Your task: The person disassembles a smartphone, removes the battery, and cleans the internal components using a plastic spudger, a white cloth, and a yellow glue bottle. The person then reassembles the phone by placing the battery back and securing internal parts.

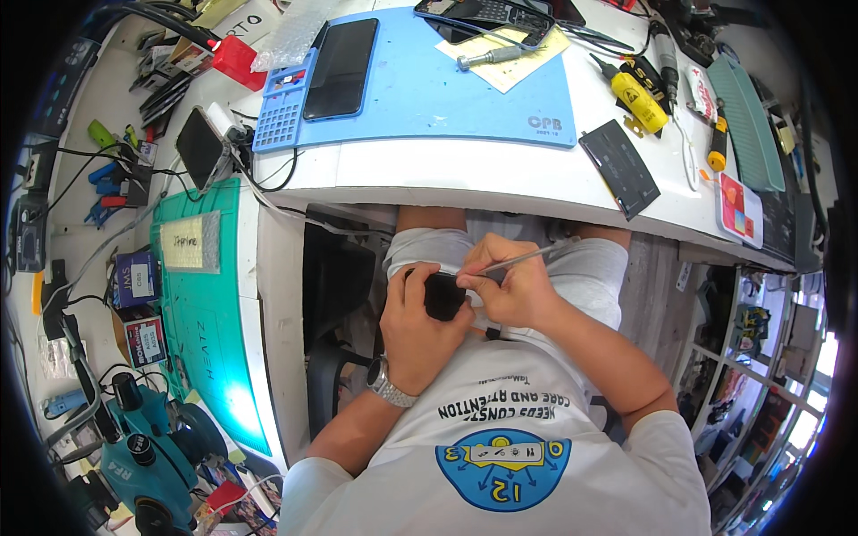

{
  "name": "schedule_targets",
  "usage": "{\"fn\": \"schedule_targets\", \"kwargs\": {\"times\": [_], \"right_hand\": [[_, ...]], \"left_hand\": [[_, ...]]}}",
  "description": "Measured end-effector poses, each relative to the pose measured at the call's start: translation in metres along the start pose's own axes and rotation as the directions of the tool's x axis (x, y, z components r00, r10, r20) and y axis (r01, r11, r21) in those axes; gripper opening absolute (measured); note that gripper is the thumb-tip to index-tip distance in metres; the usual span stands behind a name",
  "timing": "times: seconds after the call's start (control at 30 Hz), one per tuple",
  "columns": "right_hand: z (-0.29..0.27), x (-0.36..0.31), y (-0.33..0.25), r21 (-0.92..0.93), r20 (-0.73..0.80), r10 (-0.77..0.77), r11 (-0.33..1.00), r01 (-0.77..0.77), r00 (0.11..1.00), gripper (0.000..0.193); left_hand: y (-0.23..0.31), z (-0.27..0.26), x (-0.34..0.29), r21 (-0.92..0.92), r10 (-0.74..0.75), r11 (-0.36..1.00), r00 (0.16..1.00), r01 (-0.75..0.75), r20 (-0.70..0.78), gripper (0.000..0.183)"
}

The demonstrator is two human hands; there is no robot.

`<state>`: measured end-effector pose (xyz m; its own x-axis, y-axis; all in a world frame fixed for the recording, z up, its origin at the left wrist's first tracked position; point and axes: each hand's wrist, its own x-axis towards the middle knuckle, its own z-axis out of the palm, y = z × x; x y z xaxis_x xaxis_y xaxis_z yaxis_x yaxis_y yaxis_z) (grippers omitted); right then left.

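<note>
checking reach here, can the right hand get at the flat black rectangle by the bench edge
Probably yes: the flat black rectangle lies uncovered near the front edge of the bench, though the right hand holds a thin tool.

Dark flat device (444,299) in left hand (413,320), slim grey tool (536,254) slanted in right hand (517,290)

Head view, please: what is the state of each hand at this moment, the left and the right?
Left hand: closed, holding a dark phone-like device.
Right hand: closed, holding a thin metallic tool.
</note>
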<state>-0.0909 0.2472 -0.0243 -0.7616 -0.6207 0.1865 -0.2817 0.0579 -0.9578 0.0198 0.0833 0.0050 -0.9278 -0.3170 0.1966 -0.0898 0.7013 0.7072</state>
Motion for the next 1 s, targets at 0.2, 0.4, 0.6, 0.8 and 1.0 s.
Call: {"fn": "schedule_targets", "kwargs": {"times": [0.2, 0.4, 0.6, 0.8, 1.0], "right_hand": [[0.0, -0.001, -0.011, 0.193, -0.155, 0.169, 0.972, -0.138, 0.973, 0.009], [-0.001, -0.012, -0.011, 0.145, -0.308, 0.147, 0.984, -0.107, 0.94, 0.015], [-0.001, -0.019, 0.008, 0.04, -0.334, -0.023, 0.998, 0.038, 0.942, 0.022], [0.004, -0.021, 0.011, 0.087, -0.345, -0.021, 0.995, 0.054, 0.938, 0.025], [0.001, -0.019, 0.003, -0.013, -0.322, -0.105, 0.994, 0.107, 0.941, 0.025]], "left_hand": [[-0.003, 0.002, 0.008, 0.025, -0.002, 1.0, 0.999, 0.003, -0.032, 0.063], [-0.005, 0.009, 0.012, 0.082, -0.031, 0.996, 0.999, 0.027, 0.041, 0.069], [-0.002, 0.016, 0.011, 0.076, -0.042, 0.996, 0.998, 0.038, 0.056, 0.076], [-0.003, 0.018, 0.011, 0.018, -0.043, 0.999, 0.996, 0.042, 0.078, 0.075], [-0.003, 0.018, 0.011, -0.027, -0.044, 0.999, 0.997, 0.046, 0.071, 0.073]]}}
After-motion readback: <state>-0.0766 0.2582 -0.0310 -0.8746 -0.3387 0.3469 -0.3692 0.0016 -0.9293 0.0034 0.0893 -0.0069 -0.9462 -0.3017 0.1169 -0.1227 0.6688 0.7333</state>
